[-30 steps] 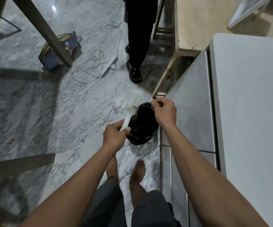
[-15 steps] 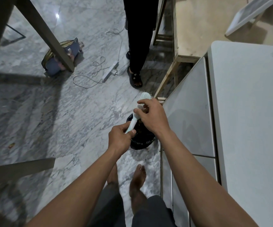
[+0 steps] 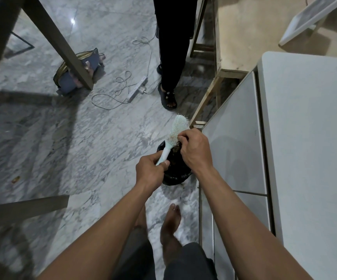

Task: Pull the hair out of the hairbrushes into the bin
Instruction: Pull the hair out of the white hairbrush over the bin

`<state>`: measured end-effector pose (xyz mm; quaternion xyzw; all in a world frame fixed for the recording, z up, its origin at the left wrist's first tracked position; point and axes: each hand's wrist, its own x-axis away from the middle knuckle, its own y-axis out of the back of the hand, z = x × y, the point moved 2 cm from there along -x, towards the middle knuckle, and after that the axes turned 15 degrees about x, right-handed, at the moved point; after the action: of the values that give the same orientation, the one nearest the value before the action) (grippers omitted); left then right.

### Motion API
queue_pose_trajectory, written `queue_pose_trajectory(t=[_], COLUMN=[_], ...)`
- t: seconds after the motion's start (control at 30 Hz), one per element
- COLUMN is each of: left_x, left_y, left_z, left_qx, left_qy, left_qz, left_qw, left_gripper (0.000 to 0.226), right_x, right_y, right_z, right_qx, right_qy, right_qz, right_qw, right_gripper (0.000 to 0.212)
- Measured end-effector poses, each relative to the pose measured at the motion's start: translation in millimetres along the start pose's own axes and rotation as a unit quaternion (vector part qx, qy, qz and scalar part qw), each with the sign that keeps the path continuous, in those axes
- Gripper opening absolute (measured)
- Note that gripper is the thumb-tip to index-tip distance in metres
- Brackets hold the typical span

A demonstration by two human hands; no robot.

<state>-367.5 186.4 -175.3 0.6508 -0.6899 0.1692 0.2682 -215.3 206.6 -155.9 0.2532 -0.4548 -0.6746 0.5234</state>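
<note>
A pale mint hairbrush [image 3: 177, 129] is held tilted over the bin, head pointing up and away. My left hand [image 3: 151, 170] is closed around its handle. My right hand [image 3: 194, 150] sits at the lower part of the bristles, fingertips pinched into brownish hair caught there. Below both hands stands a small bin lined with a black bag [image 3: 176, 174] on the marble floor; my hands hide most of its opening.
A white cabinet [image 3: 305, 148] runs along the right, close beside the bin. Another person's leg and sandalled foot [image 3: 168, 98] stand just beyond. A power strip with cable [image 3: 137, 89], a blue bag [image 3: 76, 75] and wooden table legs lie farther left.
My right hand came from the bin's rim back onto the brush bristles and now pinches at the hair. The brush has tilted slightly right over the bin.
</note>
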Motion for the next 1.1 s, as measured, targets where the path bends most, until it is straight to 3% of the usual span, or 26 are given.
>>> queue_pose_trajectory(t=[0.27,0.37,0.5,0.6,0.9,1.1], left_x=[-7.0,-5.3,-5.0,-5.4,-1.6,0.4], left_y=[1.5,-3.7,-2.4,3.6,11.4,12.1], left_z=[-8.8,-10.8,-14.3,-18.9,-13.2,-12.7], left_qx=[0.029,0.032,0.029,-0.002,-0.06,-0.039], left_qy=[0.003,-0.005,-0.018,-0.045,-0.05,-0.04], left_qz=[-0.012,-0.005,-0.012,-0.025,-0.04,-0.038], left_qw=[0.999,0.999,0.999,0.999,0.996,0.998], left_gripper=[0.04,0.041,0.035,0.038,0.032,0.034], right_x=[-1.1,1.9,3.4,0.8,-16.7,-23.8], right_y=[3.5,-4.9,-13.2,-12.4,32.4,51.9], right_z=[-9.2,3.4,14.9,14.2,28.9,20.4], right_qx=[-0.143,-0.201,-0.344,-0.357,-0.477,-0.597], right_qy=[-0.19,-0.19,-0.215,-0.242,-0.207,-0.229], right_qz=[0.026,0.063,0.122,0.113,0.129,0.121], right_qw=[0.971,0.959,0.906,0.895,0.844,0.759], right_gripper=[0.02,0.014,0.024,0.007,0.013,0.011])
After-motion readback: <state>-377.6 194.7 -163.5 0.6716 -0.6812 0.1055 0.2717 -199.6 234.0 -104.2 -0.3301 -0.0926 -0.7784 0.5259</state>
